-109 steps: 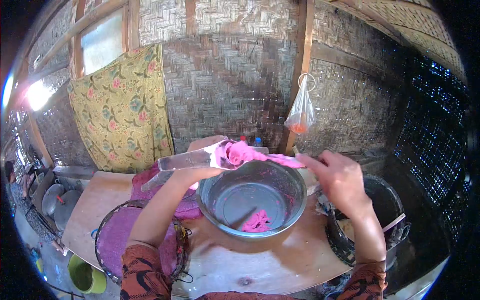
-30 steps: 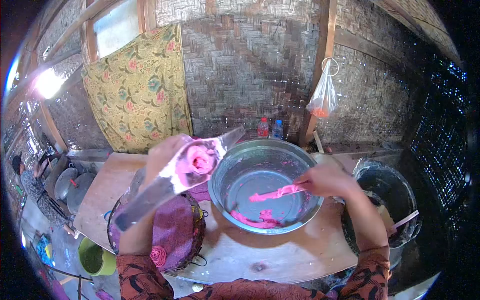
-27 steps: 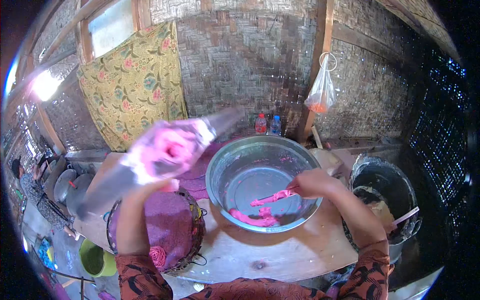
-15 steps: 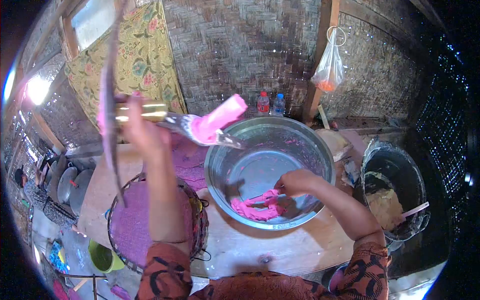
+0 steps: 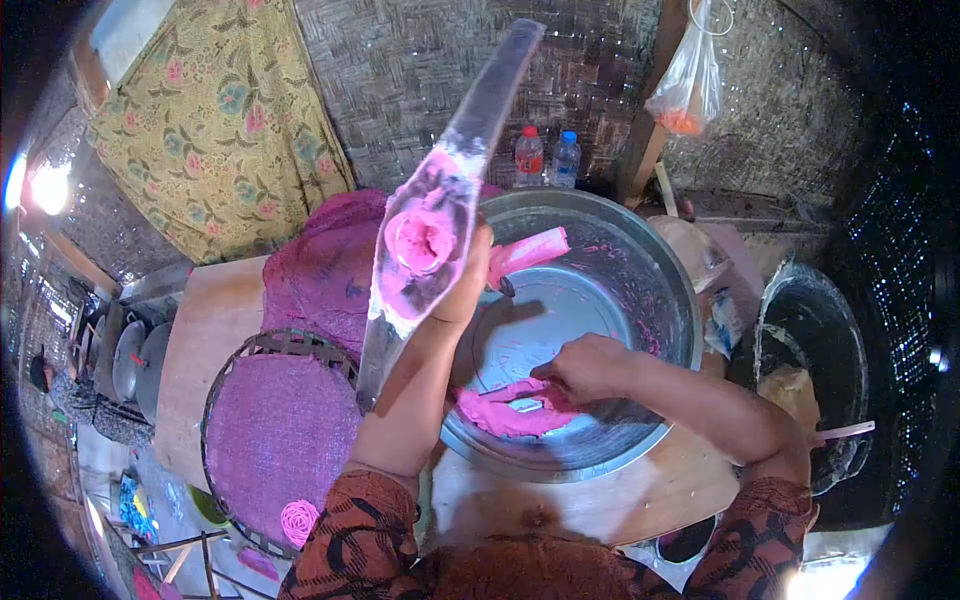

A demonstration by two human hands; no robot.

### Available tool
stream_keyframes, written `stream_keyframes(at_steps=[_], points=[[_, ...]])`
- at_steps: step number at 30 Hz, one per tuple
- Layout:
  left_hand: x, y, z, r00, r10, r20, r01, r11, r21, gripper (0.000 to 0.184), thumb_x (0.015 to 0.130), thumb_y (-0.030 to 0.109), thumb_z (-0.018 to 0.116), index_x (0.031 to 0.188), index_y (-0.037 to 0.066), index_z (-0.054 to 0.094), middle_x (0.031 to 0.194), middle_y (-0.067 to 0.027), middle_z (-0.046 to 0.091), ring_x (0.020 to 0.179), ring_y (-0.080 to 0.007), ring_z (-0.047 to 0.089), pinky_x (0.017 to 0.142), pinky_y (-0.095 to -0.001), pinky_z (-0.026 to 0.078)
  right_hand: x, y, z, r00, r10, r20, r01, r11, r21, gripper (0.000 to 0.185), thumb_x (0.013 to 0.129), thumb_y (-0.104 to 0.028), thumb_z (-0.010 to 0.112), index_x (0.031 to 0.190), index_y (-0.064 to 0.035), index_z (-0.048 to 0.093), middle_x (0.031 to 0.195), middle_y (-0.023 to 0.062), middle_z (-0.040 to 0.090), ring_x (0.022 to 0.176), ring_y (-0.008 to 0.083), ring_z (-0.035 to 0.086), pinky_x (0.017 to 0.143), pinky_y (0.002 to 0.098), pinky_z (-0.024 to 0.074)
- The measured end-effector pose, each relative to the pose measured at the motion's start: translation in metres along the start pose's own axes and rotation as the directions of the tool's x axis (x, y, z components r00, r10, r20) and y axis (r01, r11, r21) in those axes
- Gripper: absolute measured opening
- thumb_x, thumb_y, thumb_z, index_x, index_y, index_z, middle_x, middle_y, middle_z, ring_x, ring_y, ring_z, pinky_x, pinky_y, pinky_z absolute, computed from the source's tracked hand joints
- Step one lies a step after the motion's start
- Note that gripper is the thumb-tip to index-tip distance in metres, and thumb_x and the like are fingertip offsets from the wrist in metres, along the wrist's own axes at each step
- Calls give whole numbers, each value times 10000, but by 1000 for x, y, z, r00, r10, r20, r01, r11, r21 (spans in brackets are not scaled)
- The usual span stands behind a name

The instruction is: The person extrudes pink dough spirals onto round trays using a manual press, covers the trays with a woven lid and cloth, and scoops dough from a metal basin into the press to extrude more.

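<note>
My left hand is wrapped round a press tool, a long flat bar with a pink-smeared cup in its middle. Pink dough fills the cup, and a pink-coated piece sticks out on the right of the hand, over the basin. Inside the large metal basin, my right hand holds a thin stick whose end is in the pink dough at the near left of the bottom. The round tray covered in purple cloth bears a coiled pink rosette.
Two bottles stand behind the basin. At the right is a black bucket with pale dough and a stick. Purple cloth lies behind the tray. A bag hangs from a post. Another person is at the far left.
My left hand has brought the press tool right, to the basin's left side, and turned its cup into view. My right hand stays low in the basin at the dough. The view has tipped downward.
</note>
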State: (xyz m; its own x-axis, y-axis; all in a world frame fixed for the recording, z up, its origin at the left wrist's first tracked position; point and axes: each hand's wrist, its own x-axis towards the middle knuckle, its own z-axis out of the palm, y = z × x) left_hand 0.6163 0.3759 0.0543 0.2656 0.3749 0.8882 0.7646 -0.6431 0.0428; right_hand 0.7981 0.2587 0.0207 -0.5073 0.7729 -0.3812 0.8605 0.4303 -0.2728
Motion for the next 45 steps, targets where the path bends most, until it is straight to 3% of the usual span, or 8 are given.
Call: stream_keyframes(at_steps=[4,7,16,22,29,36,41,45], points=[[21,15,-21,984,172,55,-179,960,215,87,706,100,587,780,59,567,778,-128,575,757,-329,548,687,-420,439,-23,-2,-5,997,-72,-5,71,993,-97,255,744,-266,582,983,-190,630,762,140,639,707,340,625,624,455,495],[34,19,-30,985,120,-127,-141,975,-170,81,702,124,588,758,78,552,732,-121,554,704,-322,521,666,-432,426,-45,4,-3,992,-117,43,123,978,-170,300,774,-292,566,1060,-223,626,761,138,642,693,330,629,611,447,500],[8,16,-12,975,138,-176,-147,989,-37,278,767,237,617,1004,99,572,1031,-106,595,963,-323,533,891,-442,414,-62,-19,-4,967,238,-94,-253,945,-206,333,798,-361,548,1101,-243,620,769,122,652,715,310,646,589,444,506],[5,21,3,986,-63,-153,-26,852,-523,327,635,225,796,840,60,602,716,-21,613,623,-189,575,551,-333,448,-13,-31,16,995,90,-43,-94,988,-124,306,795,-285,554,1082,-222,638,842,125,660,786,308,645,661,435,512],[-14,20,79,777,-621,101,178,63,-982,222,600,191,758,718,79,607,627,-51,548,545,-219,509,487,-361,375,-63,-29,-1,984,153,-87,-143,983,114,331,827,-262,543,1151,-266,607,980,132,650,841,317,632,736,417,500],[42,47,-33,976,73,204,73,776,-626,341,713,203,726,971,28,589,846,-92,617,762,-202,584,721,-301,471,-200,-62,-68,913,177,-368,-99,970,222,307,843,-204,561,1146,-211,610,981,129,642,867,312,627,731,383,496],[98,83,-46,986,100,-135,-162,784,-599,344,685,246,748,949,75,607,807,-64,620,754,-212,590,673,-319,472,-250,-124,-88,247,227,-942,-164,968,190,375,814,15,546,1171,-94,573,983,174,620,826,343,618,689,355,498],[138,116,-92,976,167,-139,-217,784,-581,284,667,260,746,851,93,608,796,-74,609,725,-245,592,666,-325,490,-250,-117,-79,200,177,-964,-461,885,66,474,814,-19,539,1265,-155,488,833,159,554,685,348,594,616,431,498]])
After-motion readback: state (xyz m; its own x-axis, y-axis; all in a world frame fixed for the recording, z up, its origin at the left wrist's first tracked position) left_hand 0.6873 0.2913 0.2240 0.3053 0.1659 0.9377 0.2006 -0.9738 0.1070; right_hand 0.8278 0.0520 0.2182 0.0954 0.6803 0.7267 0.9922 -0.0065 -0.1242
